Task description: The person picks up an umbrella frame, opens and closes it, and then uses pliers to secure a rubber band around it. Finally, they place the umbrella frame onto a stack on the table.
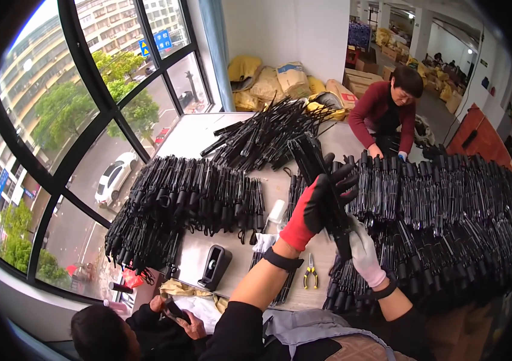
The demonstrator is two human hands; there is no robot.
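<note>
Where left grip [319, 201] holds, black rods [308, 157] jut above.

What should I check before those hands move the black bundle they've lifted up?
1. Left grip, in the red-and-black glove, is on the black bundle: ok.
2. Right grip, in the white glove, is at the bundle's lower part: ok.
3. Right fingers are wrapped all the way round: cannot tell; the bundle and glove hide some of them.
4. Yellow-handled pliers lie on the table, apart from both gloves: ok.
5. The hands of the person in the dark red top are apart from the bundle: ok.
6. The far pile is neatly lined up: not ok; its pieces point different ways.
</note>
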